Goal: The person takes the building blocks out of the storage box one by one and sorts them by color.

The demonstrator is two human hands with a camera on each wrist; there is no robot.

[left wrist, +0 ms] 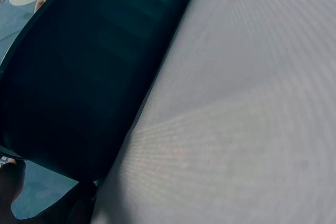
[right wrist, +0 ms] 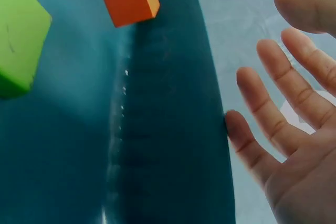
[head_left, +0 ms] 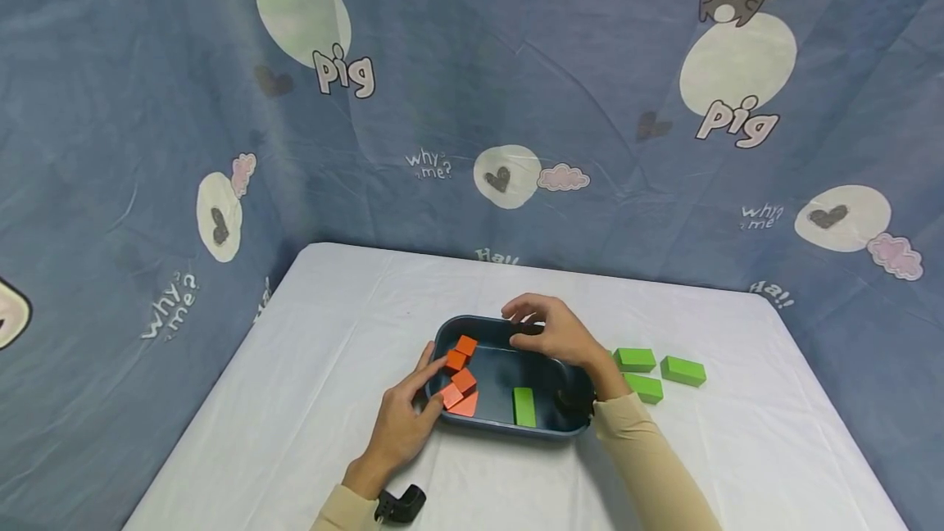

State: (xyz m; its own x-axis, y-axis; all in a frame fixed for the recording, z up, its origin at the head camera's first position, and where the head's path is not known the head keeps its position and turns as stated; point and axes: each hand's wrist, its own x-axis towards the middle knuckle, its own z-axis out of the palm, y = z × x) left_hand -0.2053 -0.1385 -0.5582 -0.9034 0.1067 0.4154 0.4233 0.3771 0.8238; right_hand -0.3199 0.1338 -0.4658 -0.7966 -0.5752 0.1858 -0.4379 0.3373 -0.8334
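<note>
A dark blue tray (head_left: 509, 429) sits mid-table. Its left end holds several orange blocks (head_left: 461, 375), and one green block (head_left: 524, 406) lies near its front wall. My left hand (head_left: 428, 388) rests against the tray's left end, fingers stretched toward the orange blocks and holding nothing. My right hand (head_left: 519, 328) hovers at the tray's far rim with relaxed, empty fingers. In the right wrist view the right hand (right wrist: 283, 145) is spread open, its little finger touching the tray's rim (right wrist: 210, 129); the green block (right wrist: 18, 45) and orange blocks (right wrist: 130, 1) lie inside. The left wrist view shows only the tray's outer wall (left wrist: 89, 77).
Three green blocks (head_left: 635, 359) (head_left: 682, 370) (head_left: 646, 388) lie on the white tablecloth (head_left: 332, 334) right of the tray. A blue printed curtain (head_left: 472, 105) closes in the back and left sides. Black camera mounts sit on both wrists (head_left: 401, 505).
</note>
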